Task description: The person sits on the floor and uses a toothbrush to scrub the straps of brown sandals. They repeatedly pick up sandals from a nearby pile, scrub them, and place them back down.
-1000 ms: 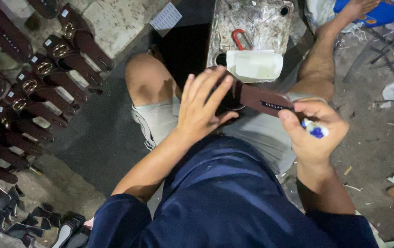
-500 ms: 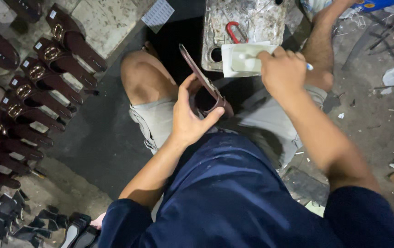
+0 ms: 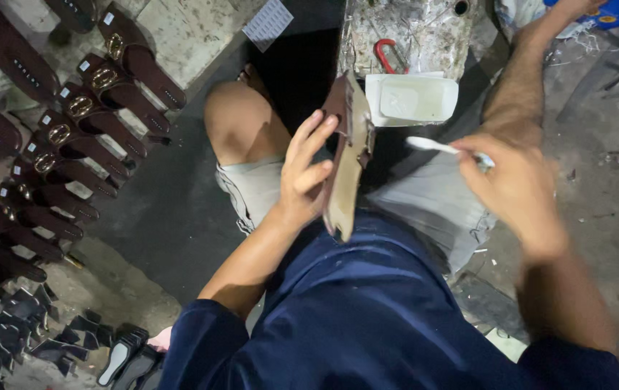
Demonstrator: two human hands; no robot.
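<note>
Your left hand point(image 3: 302, 177) has its grip clamped on a brown sandal sole point(image 3: 344, 155), which stands almost on edge near the middle of the view above your lap: the fingers point(image 3: 317, 137) lie spread along the dark upper face at its 9 o'clock side, and the pale underside faces 3 o'clock, toward your other hand. The thumb is hidden behind the sole, so you cannot tell how far it wraps. Your right hand point(image 3: 519, 191), at 3 o'clock from the sole and apart from it, has its grip closed around the handle of a small white brush point(image 3: 439, 146); the brush tip points to 9 o'clock and ends just beside the sole's edge, and whether it touches is unclear through the blur. At 12 o'clock from the brush a white tub point(image 3: 412, 99) of pale glue sits on the smeared worktop point(image 3: 410, 32), with a red clip point(image 3: 389, 54) just beyond it at 12 o'clock. Well off at 9 o'clock, rows of brown sandals with gold buckles point(image 3: 71, 137) lie on the floor point(image 3: 150, 209), and dark cut pieces point(image 3: 28, 332) are stacked at 8 o'clock
</note>
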